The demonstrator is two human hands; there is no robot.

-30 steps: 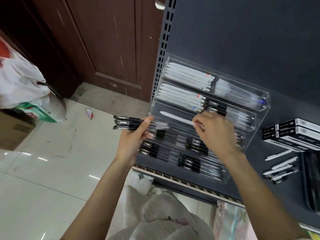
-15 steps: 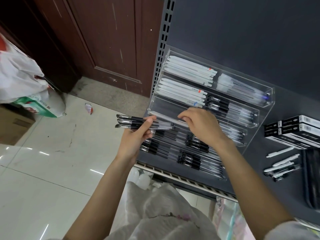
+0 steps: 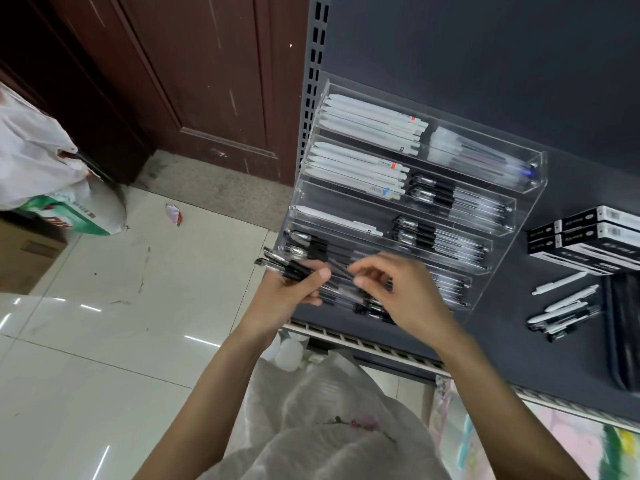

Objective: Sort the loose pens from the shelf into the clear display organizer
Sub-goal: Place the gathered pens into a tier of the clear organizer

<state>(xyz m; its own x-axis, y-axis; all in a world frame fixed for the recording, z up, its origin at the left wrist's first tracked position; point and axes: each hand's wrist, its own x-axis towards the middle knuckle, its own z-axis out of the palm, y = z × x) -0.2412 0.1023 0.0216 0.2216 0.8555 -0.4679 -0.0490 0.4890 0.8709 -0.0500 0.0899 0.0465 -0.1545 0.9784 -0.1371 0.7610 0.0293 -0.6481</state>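
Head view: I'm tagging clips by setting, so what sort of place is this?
Probably a stationery shop aisle: a slotted dark retail shelf, a clear display organizer stocked with pens, and boxed pens beside it.

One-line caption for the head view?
Left hand grips a bundle of black pens; right hand reaches for it before the clear organizer.

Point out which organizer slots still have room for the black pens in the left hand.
Clear organizer: the third tier's left slot holds one white pen, the rest bare. Top two tiers are packed with white pens and black pens. The left hand grips its bundle over the crowded lower tiers; the right hand hides part.
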